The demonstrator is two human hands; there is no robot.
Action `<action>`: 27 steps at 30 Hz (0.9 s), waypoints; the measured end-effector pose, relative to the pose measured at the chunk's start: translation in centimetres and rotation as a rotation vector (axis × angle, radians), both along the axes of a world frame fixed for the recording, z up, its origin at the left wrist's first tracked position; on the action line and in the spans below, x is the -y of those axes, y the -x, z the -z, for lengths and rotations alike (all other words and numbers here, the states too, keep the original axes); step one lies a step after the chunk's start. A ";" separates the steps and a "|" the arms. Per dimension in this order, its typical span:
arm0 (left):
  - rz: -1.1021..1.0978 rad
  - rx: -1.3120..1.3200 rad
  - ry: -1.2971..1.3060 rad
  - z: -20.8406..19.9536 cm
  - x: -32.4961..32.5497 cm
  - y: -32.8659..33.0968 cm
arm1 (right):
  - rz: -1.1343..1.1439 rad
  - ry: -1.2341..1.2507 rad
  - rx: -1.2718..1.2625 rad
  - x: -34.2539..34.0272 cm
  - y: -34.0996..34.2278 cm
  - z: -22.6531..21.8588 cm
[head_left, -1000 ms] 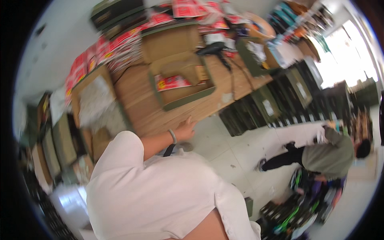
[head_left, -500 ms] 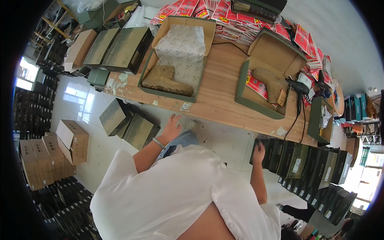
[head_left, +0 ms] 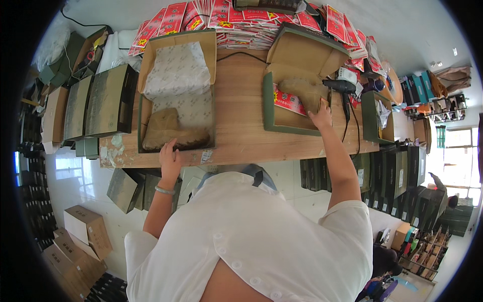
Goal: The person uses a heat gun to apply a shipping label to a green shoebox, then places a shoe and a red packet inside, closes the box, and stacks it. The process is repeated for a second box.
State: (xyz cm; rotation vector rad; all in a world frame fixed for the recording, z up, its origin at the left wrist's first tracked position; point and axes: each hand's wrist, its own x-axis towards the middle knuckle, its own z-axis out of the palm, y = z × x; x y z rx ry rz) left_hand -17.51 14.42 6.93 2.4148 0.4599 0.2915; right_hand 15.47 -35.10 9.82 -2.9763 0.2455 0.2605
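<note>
My left hand (head_left: 170, 157), with a bracelet on the wrist, reaches over the front edge of the left shoebox (head_left: 213, 116). Its fingers are stretched out by the sole of a tan ankle boot (head_left: 162, 123), which lies on its side on patterned tissue paper (head_left: 181, 70). My right hand (head_left: 322, 120) is at the front of the right shoebox (head_left: 269, 108), thumb and fingers apart. It is beside a small tan hang tag (head_left: 323, 103) at the shaft end of a second tan boot (head_left: 302, 90). Whether those fingers touch the tag is unclear. A red printed packet (head_left: 289, 102) lies under that boot.
A black hair dryer (head_left: 339, 86) and its cord lie right of the right box, near a small green open box (head_left: 371, 118). Red packets (head_left: 241, 40) are piled along the back of the wooden table (head_left: 241, 105). Closed shoeboxes (head_left: 110, 100) stand on the left.
Both hands have risen from below the table edge to the two open shoeboxes, left hand to the left box, right hand to the right. The view has shifted, closer to the table.
</note>
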 end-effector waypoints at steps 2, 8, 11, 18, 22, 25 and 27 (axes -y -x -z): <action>-0.028 -0.014 -0.080 1.1 0.7 0.9 | -0.084 0.062 -0.051 -0.5 -3.3 -0.2; -0.207 -0.224 -0.257 0.6 7.0 -0.5 | -0.351 0.268 -0.162 -2.8 -11.4 3.3; -0.219 -0.303 -0.237 -0.1 8.7 -2.0 | -0.439 0.243 -0.172 -2.7 -13.5 5.5; -0.305 -0.330 -0.300 -0.1 7.9 -4.5 | -0.402 -0.122 -0.067 -0.1 -14.5 2.5; -0.305 -0.279 -0.291 1.0 6.7 -4.6 | -0.231 -0.494 0.124 0.4 -14.8 -2.8; -0.279 -0.319 -0.309 0.0 3.9 -5.1 | -0.204 -0.990 0.141 -3.0 -12.3 -8.7; -0.264 -0.360 -0.347 0.0 1.0 -5.0 | -0.236 -0.966 0.070 -7.5 -9.2 -14.0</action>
